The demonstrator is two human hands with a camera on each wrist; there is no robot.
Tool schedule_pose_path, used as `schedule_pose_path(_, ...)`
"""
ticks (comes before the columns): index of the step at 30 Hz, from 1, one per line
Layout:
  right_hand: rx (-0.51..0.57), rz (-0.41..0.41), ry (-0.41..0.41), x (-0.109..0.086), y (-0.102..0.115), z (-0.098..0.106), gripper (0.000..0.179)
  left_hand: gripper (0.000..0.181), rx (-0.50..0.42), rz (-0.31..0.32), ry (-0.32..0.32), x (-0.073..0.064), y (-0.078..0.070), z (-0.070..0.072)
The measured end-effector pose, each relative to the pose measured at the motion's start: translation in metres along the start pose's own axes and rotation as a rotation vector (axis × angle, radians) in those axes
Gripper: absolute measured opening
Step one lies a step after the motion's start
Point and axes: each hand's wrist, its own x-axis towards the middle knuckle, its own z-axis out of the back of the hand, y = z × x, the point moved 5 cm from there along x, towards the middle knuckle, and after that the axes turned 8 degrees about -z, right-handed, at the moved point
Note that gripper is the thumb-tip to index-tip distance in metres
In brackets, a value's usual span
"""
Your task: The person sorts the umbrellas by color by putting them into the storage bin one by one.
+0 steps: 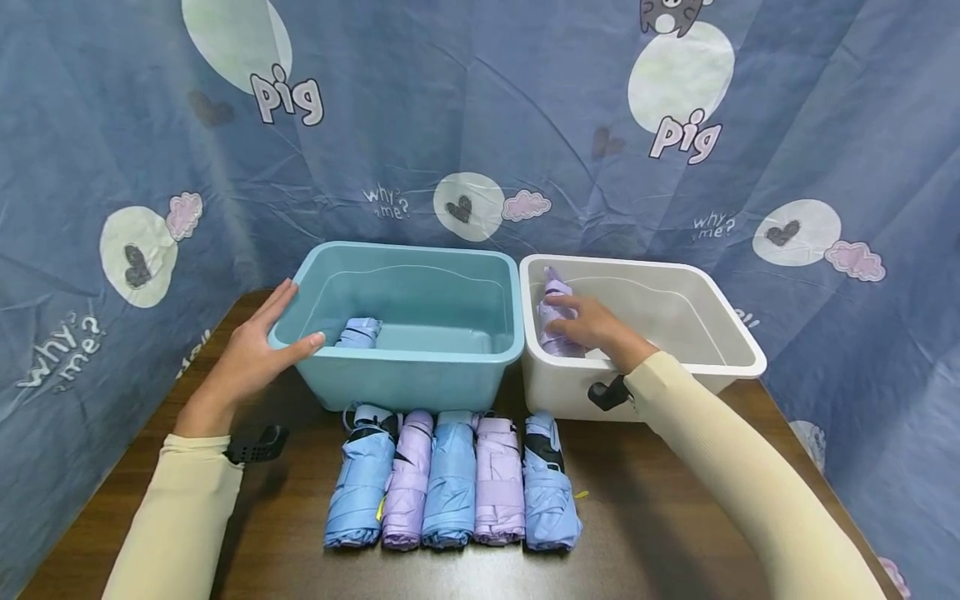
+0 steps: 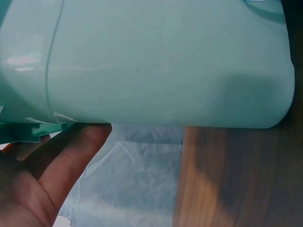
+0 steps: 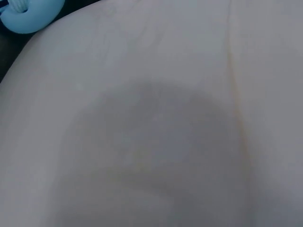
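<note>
Right hand (image 1: 600, 327) grips a rolled lilac fabric umbrella (image 1: 547, 317) inside a white plastic bin (image 1: 558, 393). Left hand (image 1: 249, 350), spread wide, touches a teal plastic bin (image 1: 405, 382).

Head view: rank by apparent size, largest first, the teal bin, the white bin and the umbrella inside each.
1. Teal bin and white bin: too alike to rank
2. Purple umbrella, partly covered
3. Blue umbrella, visible part

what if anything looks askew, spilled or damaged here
Nothing stands out: no spill or damage shows. Five rolled blue and lilac fabric umbrellas lie side by side in front of the rectangular teal plastic bin and rectangular white plastic bin, both upright.
</note>
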Motion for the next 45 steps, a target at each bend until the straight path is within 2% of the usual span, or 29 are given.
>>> schedule_pose_path(8, -0.146, 0.078, 0.032, 0.004, 0.006, -0.004, 0.058, 0.088, -0.01, 0.005, -0.006, 0.001, 0.001, 0.005)
schedule_pose_path(16, -0.196, 0.027, 0.084, 0.006, 0.006, -0.008, 0.057, 0.089, -0.007, 0.03, 0.007, 0.0, 0.005, 0.006)
schedule_pose_path(23, -0.085, -0.054, 0.129, 0.007, 0.004, -0.01, 0.048, 0.089, -0.014, 0.018, -0.017, -0.001, 0.006, 0.007)
schedule_pose_path(30, -0.049, -0.123, 0.141, 0.006, 0.0, -0.011, 0.05, 0.089, -0.017, 0.02, -0.012, -0.003, 0.007, 0.007)
schedule_pose_path(38, -0.015, -0.112, 0.115, 0.005, 0.003, -0.008, 0.051, 0.089, -0.021, 0.027, -0.014, -0.003, 0.003, 0.006)
schedule_pose_path(45, 0.021, -0.029, 0.115, -0.003, 0.006, -0.003, 0.047, 0.09, -0.036, 0.026, -0.008, 0.0, 0.002, 0.001)
